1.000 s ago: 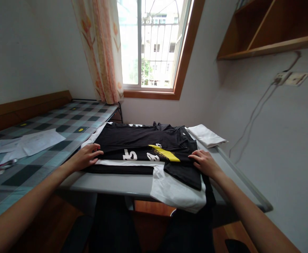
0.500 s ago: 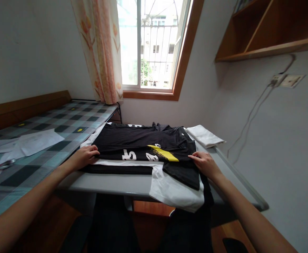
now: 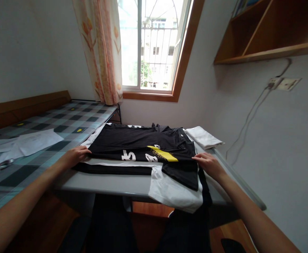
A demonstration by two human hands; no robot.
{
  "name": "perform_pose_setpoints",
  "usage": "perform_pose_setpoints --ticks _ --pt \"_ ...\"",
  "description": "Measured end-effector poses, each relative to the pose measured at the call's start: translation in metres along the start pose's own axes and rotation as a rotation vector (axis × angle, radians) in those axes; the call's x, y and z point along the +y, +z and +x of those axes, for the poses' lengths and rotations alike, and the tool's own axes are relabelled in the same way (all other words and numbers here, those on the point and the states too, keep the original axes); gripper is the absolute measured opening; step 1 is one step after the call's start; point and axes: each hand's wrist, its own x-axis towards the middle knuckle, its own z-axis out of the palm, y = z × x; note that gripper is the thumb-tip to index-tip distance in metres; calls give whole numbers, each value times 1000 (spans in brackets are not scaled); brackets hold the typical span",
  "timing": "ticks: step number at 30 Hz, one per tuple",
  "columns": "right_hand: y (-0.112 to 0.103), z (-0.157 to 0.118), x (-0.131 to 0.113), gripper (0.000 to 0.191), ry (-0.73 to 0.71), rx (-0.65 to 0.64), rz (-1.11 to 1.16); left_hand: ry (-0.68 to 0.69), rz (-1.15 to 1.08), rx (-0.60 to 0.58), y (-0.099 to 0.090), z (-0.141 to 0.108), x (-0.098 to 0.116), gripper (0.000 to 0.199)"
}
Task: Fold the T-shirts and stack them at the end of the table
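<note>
On the grey table [image 3: 106,181], left hand [image 3: 76,155] and right hand [image 3: 210,164] pinch the black shirt [image 3: 132,142] at opposite ends

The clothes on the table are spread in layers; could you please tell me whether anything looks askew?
Mildly: a white sleeve sticks out from beneath the black shirt and hangs past the front edge of the table, so the layers look uneven. No spill shows.

On the black T-shirt [image 3: 138,140], white lettering [image 3: 126,157] stands left of the yellow stripe [image 3: 166,155], not clearly readable.
</note>
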Motion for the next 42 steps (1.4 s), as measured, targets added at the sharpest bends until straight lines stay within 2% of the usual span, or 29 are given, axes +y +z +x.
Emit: perform_pose_setpoints --ticks 3,6,12,15,20,24,27,29,31,34,37,39,42 --pt "-9 -4 4 33 10 104 -23 -14 -73 66 -9 -5 -2 36" --pt "-13 -9 8 31 -8 140 5 -53 -140 81 -21 -9 -1 35" --pt "-10 -20 7 29 -42 -2 227 -142 -418 -133 -30 -15 8 33" --pt "-11 -24 3 29 21 -54 303 -166 -453 -140 -27 -18 7 31" --pt "-14 -33 -3 29 73 -93 307 -137 -423 -181 -23 -23 4 31" --pt "-15 -38 -10 27 88 -135 304 -178 -307 -179 -27 -23 13 36" --pt "-16 -31 -16 31 110 -106 273 -177 -225 -55 -31 -12 32 44" --pt "-14 -19 -22 36 134 -35 247 -85 -250 74 -29 3 52 49" --pt "-6 -2 -33 39 118 0 260 27 -307 112 -22 24 80 48" --pt "11 28 -62 37 31 -46 305 181 -379 73 -4 60 127 41" --pt "31 57 -94 40 -65 -116 331 237 -413 48 15 95 164 33" --pt "43 73 -108 37 -84 -124 339 219 -432 23 24 112 175 27" --pt "56 90 -115 30 -48 -132 340 171 -499 -41 30 126 169 21"
